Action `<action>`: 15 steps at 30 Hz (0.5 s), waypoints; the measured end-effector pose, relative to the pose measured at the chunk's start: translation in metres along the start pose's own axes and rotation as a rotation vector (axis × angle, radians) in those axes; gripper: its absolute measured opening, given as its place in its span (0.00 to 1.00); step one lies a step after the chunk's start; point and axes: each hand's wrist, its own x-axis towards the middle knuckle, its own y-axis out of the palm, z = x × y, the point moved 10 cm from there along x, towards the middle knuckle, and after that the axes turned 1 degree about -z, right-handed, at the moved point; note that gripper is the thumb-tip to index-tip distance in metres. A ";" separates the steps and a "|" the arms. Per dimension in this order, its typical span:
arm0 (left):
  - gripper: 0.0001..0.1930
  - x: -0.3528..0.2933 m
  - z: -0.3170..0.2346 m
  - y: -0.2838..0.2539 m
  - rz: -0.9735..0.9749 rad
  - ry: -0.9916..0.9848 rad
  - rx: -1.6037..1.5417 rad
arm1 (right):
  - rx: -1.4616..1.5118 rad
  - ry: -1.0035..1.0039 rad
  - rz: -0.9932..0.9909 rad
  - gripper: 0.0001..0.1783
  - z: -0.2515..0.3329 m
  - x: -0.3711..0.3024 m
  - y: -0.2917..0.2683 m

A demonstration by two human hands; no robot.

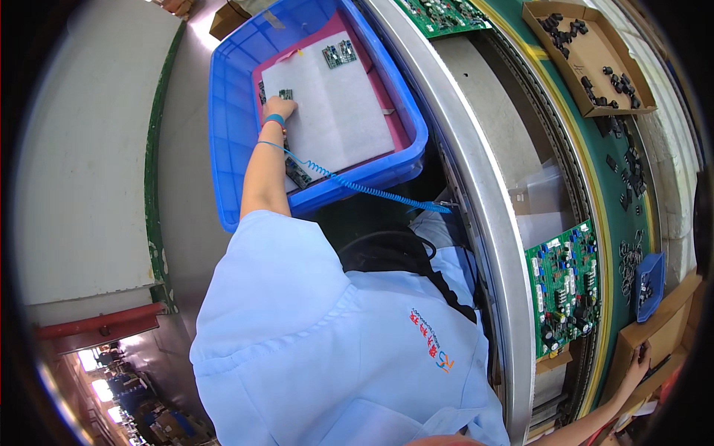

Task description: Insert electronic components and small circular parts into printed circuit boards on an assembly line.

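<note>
In the blue plastic bin [223, 134], my left hand [277, 108] reaches over a white foam sheet [335, 111]. Its fingers are closed at the edge of a small green circuit board [285, 94]. A blue band with a coiled blue cord [349, 182] circles that wrist. Other small circuit boards [340, 53] lie on the sheet's far end, and more sit along its left side, partly covered. My right hand [637, 366] is far to the right, at a cardboard box [639, 338]. Its fingers look closed around a small dark thing, too small to name.
A metal-edged conveyor [487, 186] runs along my right, carrying large green circuit boards [564, 290]. Beyond it are a cardboard tray [595, 67] of black parts, loose black components [632, 171] and a small blue bin [651, 286]. A white wall panel [97, 149] stands left.
</note>
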 end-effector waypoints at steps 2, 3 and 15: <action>0.25 0.003 0.006 -0.003 -0.009 0.007 -0.078 | -0.052 -0.012 0.003 0.21 0.003 -0.002 -0.003; 0.25 0.007 0.015 0.001 -0.001 0.008 -0.077 | -0.043 0.004 -0.001 0.21 0.001 -0.005 -0.005; 0.33 -0.050 0.010 0.005 -0.006 0.121 0.253 | 0.023 -0.032 -0.029 0.21 0.027 -0.006 0.010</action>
